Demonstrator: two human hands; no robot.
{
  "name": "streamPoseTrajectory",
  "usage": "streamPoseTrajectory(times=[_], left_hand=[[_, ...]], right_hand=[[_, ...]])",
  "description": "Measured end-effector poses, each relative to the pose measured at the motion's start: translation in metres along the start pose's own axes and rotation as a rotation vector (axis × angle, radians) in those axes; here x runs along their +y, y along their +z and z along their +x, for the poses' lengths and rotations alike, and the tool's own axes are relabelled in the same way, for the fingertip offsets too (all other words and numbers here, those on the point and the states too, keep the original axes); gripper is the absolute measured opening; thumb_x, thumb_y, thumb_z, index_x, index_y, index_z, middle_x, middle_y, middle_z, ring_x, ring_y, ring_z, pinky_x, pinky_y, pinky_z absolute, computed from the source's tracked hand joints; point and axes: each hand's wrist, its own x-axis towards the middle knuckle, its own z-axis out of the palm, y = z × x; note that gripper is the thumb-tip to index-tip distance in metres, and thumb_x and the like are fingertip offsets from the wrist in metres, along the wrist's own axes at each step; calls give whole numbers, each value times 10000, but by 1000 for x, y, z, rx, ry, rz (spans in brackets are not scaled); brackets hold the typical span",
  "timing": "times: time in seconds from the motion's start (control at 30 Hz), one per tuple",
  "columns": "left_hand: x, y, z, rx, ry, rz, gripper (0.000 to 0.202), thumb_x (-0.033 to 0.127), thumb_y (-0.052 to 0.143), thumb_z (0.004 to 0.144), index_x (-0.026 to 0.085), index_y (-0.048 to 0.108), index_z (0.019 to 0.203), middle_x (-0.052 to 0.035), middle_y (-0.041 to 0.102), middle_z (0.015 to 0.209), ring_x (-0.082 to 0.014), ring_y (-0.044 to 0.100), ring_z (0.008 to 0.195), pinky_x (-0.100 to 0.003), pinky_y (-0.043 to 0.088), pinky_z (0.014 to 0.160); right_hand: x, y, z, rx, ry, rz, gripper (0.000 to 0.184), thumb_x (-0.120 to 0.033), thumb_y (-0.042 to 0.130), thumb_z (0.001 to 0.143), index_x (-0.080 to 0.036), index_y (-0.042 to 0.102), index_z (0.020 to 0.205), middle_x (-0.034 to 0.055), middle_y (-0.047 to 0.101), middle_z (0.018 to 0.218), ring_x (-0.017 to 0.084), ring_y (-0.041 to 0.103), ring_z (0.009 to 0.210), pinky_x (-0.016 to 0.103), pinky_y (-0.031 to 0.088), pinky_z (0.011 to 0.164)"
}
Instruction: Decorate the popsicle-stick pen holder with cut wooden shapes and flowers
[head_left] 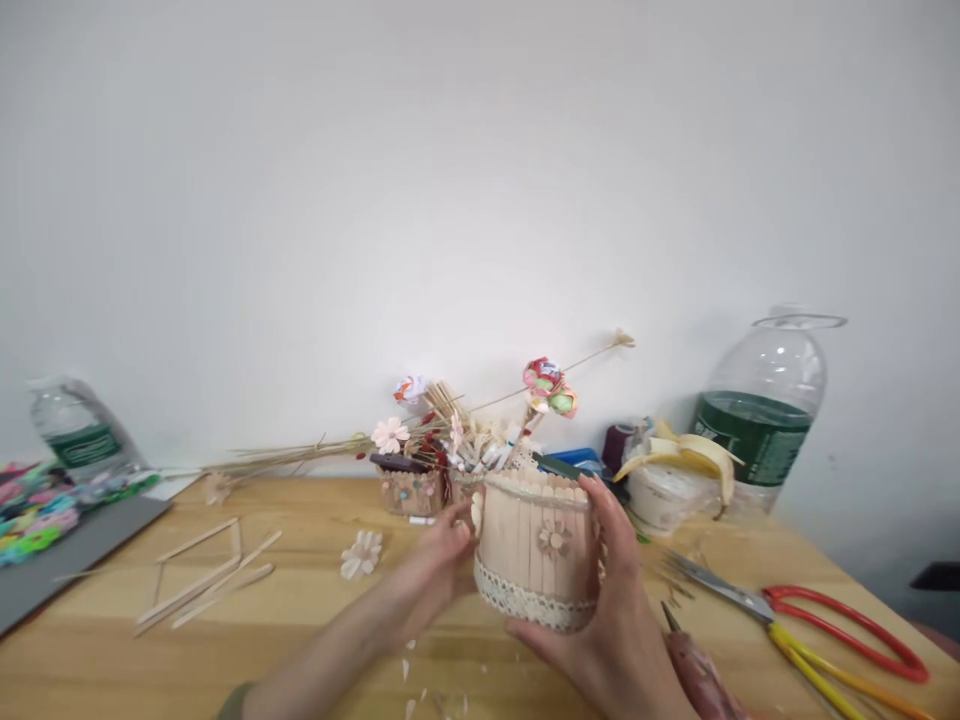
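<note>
Left hand [437,560] lay at the basket's left side, contact blurred, grip impossible to tell. Basket [517,535] sat tilted, apparently above the counter [105,665]. Right hand [619,600] clamped its right side, thumb low. Step, as judged: handling the basket's side; next move called for a steady right grip. Around: sticks [187,594], flower [361,555], pointed tool [699,668] near right hand, scissors [768,603] beyond; the last two crowded that side.
</note>
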Motion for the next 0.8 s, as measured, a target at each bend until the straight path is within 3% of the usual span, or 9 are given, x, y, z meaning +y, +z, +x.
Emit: streamPoseTrajectory(times=[0.13,0.3,0.4,0.47,0.53,0.6,0.67,0.73,0.8], left_hand=[[-9,12,-6,-106,-76,-53,641,283,764,637,218,475,1206,-115,595,1213,-285,594,1048,-378,468,788],[-7,18,-4,0,-36,-108,565,115,768,526,161,575,1054,-97,678,1066,-262,619,1009,-333,463,819],[-3,14,-1,12,17,-179,464,124,740,548,144,614,994,-94,697,1019,-256,617,1018,-345,443,882],[-2,10,0,-4,44,-225,411,138,713,579,140,629,982,-89,705,999,-254,611,1036,-352,426,919],[0,6,3,-36,76,-265,440,132,686,591,140,626,1027,-83,712,985,-254,601,1060,-357,404,956],[1,3,5,-71,102,-290,518,105,645,588,141,602,1103,-79,717,980,-257,591,1080,-367,389,977],[3,1,7,-94,127,-304,594,74,598,567,147,576,1156,-73,718,989,-257,585,1093,-373,383,984],[5,1,8,-102,149,-303,645,63,564,549,152,556,1188,-69,713,1016,-256,579,1104,-371,381,985],[6,1,8,-108,159,-291,658,69,553,549,153,545,1201,-70,706,1039,-256,576,1109,-371,382,985]], right_hand=[[0,4,0,69,-72,24,988,-330,706,701,-193,75,1448,180,257,1436,366,278,1326,585,286,1042],[2,-1,-1,-80,-80,54,1119,-534,680,683,-159,-31,1460,202,109,1496,400,168,1364,586,246,1060],[3,-5,-2,-63,-48,141,898,-543,481,830,-145,-16,1463,167,55,1527,369,99,1387,582,174,1087],[5,-5,-1,54,33,199,689,-408,414,898,-199,67,1456,121,106,1525,325,107,1393,570,167,1093],[8,-7,1,172,178,272,578,-329,445,894,-256,188,1406,98,211,1481,297,213,1367,540,229,1084],[14,-9,3,229,348,336,477,-361,521,854,-260,344,1285,98,407,1313,280,429,1225,464,403,991],[19,-12,5,217,493,358,375,-436,555,817,-240,448,1119,65,541,997,232,584,915,345,535,737],[23,-12,5,156,562,369,322,-479,554,804,-233,476,996,-4,501,703,174,534,624,262,484,503],[25,-10,3,92,550,386,279,-462,538,821,-235,474,971,-51,416,583,143,442,508,233,413,433]])
